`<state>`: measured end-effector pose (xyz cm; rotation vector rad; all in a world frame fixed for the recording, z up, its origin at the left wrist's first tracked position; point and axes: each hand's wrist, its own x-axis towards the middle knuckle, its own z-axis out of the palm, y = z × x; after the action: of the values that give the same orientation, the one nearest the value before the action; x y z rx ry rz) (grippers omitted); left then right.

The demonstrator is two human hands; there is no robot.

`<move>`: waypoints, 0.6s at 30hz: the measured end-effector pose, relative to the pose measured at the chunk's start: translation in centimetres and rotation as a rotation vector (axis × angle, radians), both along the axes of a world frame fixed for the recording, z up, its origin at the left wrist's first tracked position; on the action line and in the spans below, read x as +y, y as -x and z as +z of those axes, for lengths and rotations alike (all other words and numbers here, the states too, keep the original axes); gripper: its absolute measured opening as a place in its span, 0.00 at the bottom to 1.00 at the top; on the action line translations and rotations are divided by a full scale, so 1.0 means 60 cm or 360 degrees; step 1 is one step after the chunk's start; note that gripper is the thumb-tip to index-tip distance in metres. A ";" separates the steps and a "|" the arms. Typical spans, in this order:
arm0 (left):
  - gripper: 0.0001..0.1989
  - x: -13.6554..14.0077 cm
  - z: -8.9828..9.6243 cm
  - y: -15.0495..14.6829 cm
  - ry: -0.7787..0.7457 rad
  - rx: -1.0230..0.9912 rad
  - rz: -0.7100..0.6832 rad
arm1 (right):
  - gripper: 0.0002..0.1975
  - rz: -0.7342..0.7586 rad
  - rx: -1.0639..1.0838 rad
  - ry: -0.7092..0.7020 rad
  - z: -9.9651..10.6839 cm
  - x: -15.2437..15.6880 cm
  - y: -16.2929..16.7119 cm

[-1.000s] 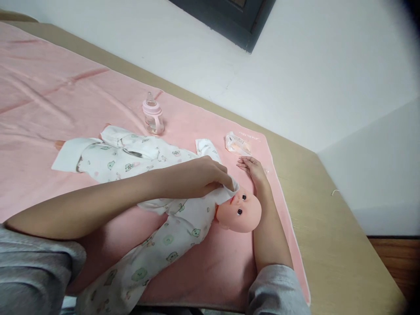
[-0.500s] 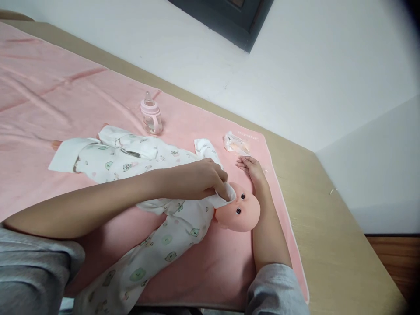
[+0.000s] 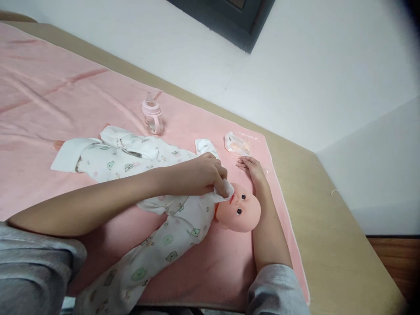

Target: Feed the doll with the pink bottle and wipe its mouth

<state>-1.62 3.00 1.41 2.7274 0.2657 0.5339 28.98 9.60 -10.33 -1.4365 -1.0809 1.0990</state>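
A baby doll in white clothes with green animal prints lies on its back, head to the right. My left hand reaches across its chest. Pinched in those fingers is a white cloth, held at the doll's chin just below its mouth; whether it is tissue or fabric I cannot tell. My right hand rests palm down on the blanket beyond the doll's head, its fingers stretched out. The right forearm runs along the crown of the head. Close to the right fingertips lies a small clear plastic packet.
A baby bottle with a pink collar and handle stands upright near the doll's legs. The pink blanket covers most of the wooden table. A white wall with a dark frame rises behind.
My left hand with the white cloth has shifted slightly from the doll's mouth towards its chin, so the red mouth now shows. My right hand has stayed in place.
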 end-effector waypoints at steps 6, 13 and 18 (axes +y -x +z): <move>0.17 0.005 -0.002 0.001 0.0046 -0.0009 0.0025 | 0.05 0.0016 -0.0023 -0.0011 -0.002 0.001 -0.003; 0.15 0.007 -0.005 0.002 0.0000 -0.0028 0.0084 | 0.05 0.0007 -0.0025 -0.0011 -0.002 0.000 -0.004; 0.16 0.009 -0.012 0.000 -0.0054 -0.0044 0.0134 | 0.04 -0.0004 -0.0015 0.0003 -0.002 0.000 -0.004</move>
<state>-1.63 3.56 0.70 2.7492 0.3688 0.6041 29.21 9.58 -10.44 -1.4459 -1.0844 1.0926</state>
